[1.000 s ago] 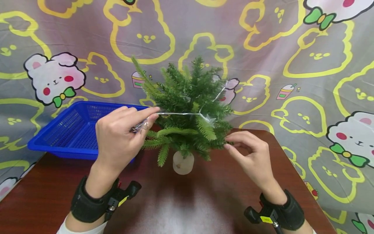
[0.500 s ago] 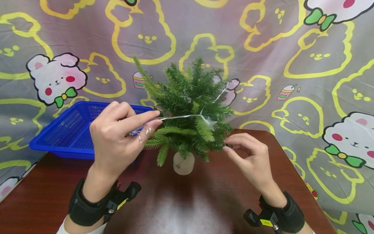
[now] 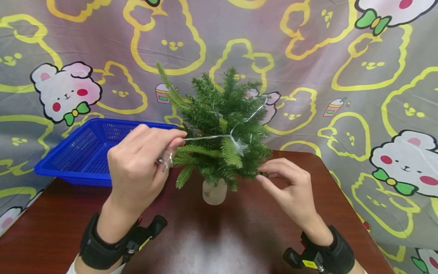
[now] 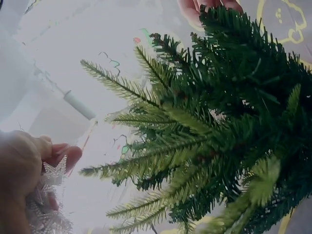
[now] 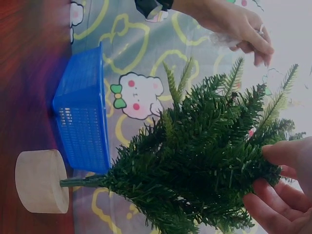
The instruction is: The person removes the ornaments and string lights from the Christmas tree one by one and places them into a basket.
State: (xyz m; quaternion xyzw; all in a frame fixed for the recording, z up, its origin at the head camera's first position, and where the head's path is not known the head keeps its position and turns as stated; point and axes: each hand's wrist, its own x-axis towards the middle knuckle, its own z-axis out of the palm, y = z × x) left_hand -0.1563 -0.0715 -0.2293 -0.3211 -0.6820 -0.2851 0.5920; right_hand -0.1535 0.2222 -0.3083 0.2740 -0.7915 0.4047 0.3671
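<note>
A small artificial Christmas tree (image 3: 205, 101) stands upright on a pale round base (image 3: 215, 194). In the head view my left hand (image 3: 137, 160), left of the tree, pinches a clear light string (image 3: 207, 137) between thumb and forefinger. The string runs taut across the front branches to a clear star (image 3: 240, 146), then up to the right. Gathered in the palm are more clear stars (image 4: 53, 175), seen in the left wrist view. My right hand (image 3: 291, 184) pinches a branch tip low on the tree's right side; needles show between thumb and fingers in the right wrist view.
A blue plastic basket (image 3: 51, 171) sits on the brown table (image 3: 260, 232), behind and left of the tree. Close behind the table hangs a patterned cloth (image 3: 308, 64). Both wrists wear black camera bands.
My right hand has shifted slightly left and down with the branch. The tree's front branches and the star have swung slightly left. My left hand still holds the string, its fingertips slightly lower.
</note>
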